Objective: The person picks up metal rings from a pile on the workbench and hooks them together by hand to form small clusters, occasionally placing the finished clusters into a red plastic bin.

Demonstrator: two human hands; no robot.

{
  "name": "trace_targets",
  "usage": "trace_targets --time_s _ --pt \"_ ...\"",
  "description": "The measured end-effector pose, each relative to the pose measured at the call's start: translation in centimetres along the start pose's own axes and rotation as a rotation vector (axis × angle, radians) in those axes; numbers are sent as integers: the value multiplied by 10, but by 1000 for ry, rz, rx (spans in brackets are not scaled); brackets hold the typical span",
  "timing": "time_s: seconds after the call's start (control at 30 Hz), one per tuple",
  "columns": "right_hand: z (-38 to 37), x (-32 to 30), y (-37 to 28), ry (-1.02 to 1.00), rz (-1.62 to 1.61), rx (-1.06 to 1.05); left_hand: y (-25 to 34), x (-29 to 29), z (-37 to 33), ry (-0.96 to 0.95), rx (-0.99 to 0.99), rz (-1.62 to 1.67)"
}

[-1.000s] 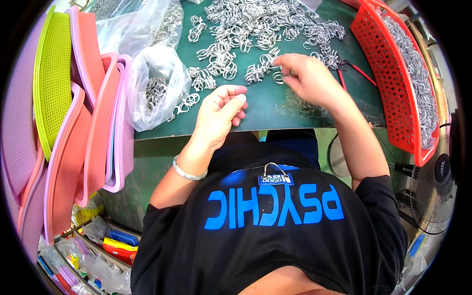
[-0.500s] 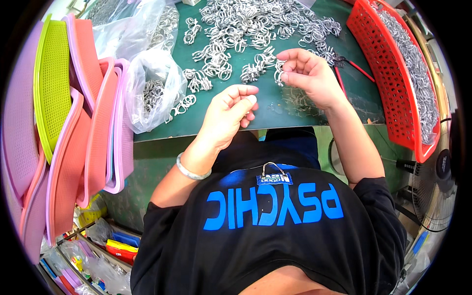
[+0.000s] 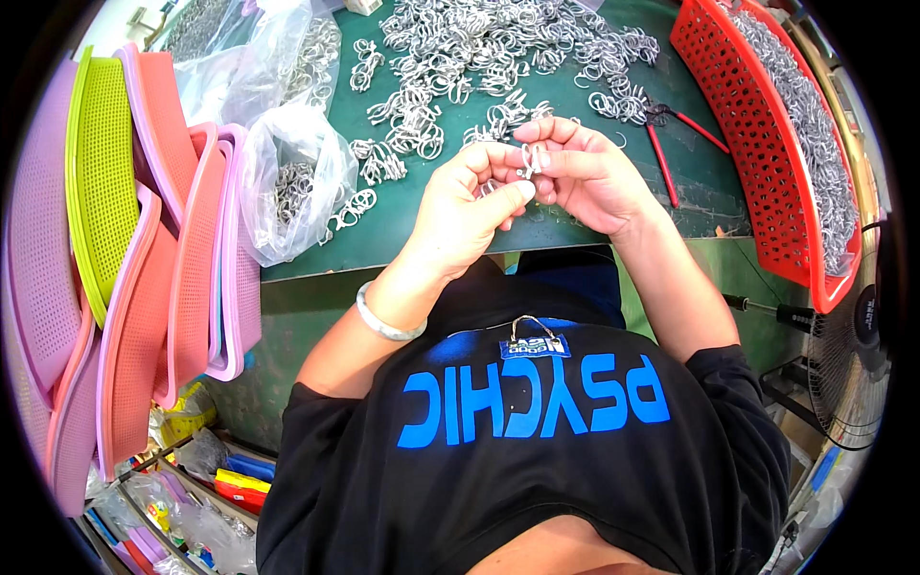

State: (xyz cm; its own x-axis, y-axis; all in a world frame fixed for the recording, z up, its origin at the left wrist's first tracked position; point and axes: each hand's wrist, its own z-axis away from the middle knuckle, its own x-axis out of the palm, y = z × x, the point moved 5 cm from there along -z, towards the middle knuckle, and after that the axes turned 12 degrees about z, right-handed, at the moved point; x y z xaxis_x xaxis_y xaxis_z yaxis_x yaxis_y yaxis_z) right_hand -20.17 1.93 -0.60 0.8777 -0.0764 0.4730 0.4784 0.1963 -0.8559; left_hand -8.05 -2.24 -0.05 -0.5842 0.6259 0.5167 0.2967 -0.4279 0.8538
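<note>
Between the fingertips of both my hands is a small silver metal ring piece. My left hand pinches it from the left with thumb and forefinger. From the other side my right hand grips it, fingers bent and close against the left ones. Just beyond my hands lies a cluster of similar metal rings, partly covered by my fingers. A larger heap of metal rings spreads over the far part of the green table.
Red-handled pliers lie right of my hands. A red perforated basket full of metal parts stands at the right. On the left are a clear plastic bag of rings and stacked coloured baskets. A fan stands lower right.
My right hand has come left and down from the ring cluster with a metal ring piece. My left hand has moved right and up, and both now meet on that piece.
</note>
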Motion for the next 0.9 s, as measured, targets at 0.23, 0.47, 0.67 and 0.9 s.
trace_targets --time_s 0.23,0.47,0.67,0.9 --pt "0 -2 4 -7 -36 -26 -2 2 -3 38 26 -12" --pt "-2 -2 1 -70 5 -116 -1 1 0 53 148 -76" --pt "-1 -2 5 -63 0 -45 2 3 1 61 116 -49" --pt "-4 -7 12 -47 0 -28 3 3 -2 56 120 -20"
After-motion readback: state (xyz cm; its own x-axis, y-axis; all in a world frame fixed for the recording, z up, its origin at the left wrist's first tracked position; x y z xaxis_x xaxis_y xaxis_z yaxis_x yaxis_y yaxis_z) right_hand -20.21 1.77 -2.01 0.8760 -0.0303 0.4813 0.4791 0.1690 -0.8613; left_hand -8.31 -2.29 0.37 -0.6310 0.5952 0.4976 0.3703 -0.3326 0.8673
